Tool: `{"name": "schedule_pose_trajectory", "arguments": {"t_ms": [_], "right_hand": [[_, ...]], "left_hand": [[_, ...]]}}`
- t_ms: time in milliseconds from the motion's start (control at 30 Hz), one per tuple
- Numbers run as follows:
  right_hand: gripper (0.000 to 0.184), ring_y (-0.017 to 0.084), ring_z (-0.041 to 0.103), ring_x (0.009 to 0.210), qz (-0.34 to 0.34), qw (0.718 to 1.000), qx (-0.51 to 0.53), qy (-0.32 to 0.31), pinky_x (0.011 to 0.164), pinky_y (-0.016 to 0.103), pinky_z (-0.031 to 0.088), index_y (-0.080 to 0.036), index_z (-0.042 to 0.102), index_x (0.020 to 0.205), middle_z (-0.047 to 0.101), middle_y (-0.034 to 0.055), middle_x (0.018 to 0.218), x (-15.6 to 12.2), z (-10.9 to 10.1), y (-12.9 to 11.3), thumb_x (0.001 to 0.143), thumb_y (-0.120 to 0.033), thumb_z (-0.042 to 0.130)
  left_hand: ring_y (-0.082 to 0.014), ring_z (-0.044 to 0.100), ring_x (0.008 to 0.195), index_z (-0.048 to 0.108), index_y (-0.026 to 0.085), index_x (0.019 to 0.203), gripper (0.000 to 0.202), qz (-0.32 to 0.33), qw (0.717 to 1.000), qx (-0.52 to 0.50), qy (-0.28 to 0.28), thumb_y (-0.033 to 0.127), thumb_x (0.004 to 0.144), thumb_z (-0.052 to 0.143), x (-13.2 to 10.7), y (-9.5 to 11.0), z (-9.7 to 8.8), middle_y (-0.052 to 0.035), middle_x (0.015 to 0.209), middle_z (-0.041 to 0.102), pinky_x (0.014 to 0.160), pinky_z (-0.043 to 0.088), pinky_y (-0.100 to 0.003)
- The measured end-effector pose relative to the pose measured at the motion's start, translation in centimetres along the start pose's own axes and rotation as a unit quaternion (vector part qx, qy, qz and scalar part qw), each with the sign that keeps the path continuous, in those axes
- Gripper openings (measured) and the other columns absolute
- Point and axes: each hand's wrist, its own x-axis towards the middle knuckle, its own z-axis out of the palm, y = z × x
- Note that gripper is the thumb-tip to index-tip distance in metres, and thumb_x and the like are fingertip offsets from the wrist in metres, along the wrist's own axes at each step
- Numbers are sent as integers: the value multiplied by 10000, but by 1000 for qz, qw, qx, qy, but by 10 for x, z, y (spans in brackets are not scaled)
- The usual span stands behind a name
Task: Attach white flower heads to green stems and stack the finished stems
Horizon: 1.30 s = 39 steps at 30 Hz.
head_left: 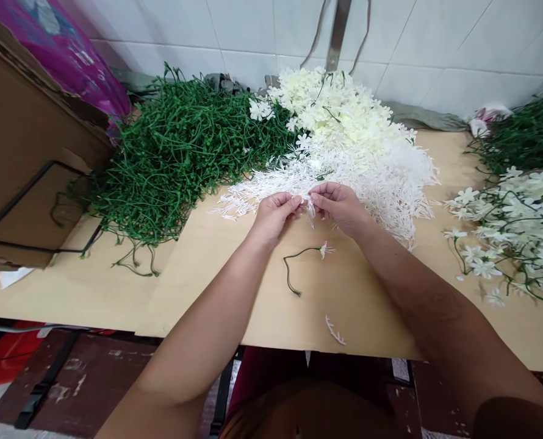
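Note:
Both hands meet at the front edge of a pile of thin white stamen pieces (381, 183). My left hand (277, 214) is closed, its thumb and fingers pinching a small white artificial flower piece (310, 210). My right hand (338, 206) pinches the same piece from the other side; its exact shape is partly hidden by the fingertips. Just below the hands lies a green artificial stem (288, 271) with a white stamen tip (324, 249). Closer to the table's front edge is a loose white stamen strip (334, 331).
Green stems (193, 140) are heaped at the left, beside a cardboard box (19, 134) and a black wire frame (22, 194). Cream flower heads (340, 107) pile up at the back. Flowers on stems (523, 225) lie at the right. A tiled wall (248, 24) stands behind.

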Motion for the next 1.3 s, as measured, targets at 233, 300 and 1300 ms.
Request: {"name": "schedule_pose_trajectory", "arguments": {"t_ms": [233, 300, 1300], "right_hand": [[330, 48, 498, 489, -2, 1000, 16, 20, 483, 202, 434, -180, 553, 759, 549, -68, 585, 1, -4, -2, 622, -334, 810], [296, 47, 498, 496, -4, 999, 15, 30, 490, 198, 437, -181, 538, 739, 543, -69, 583, 2, -7, -2, 641, -294, 793], [477, 49, 472, 496, 2, 998, 8, -67, 469, 199, 410, -171, 559, 673, 553, -48, 563, -3, -2, -7, 533, -527, 843]], "left_hand": [[-52, 509, 522, 634, 137, 596, 196, -12, 999, -8, 30, 272, 621, 774, 1, 3, 0, -15, 629, 663, 508, 381, -189], [-50, 503, 518, 627, 136, 585, 202, -12, 999, -15, 31, 268, 608, 779, 1, 4, -1, -17, 631, 663, 496, 369, -186], [-71, 485, 502, 581, 153, 562, 216, 4, 998, 70, 7, 269, 640, 746, -1, 4, -1, 4, 540, 597, 513, 368, -202]]}}
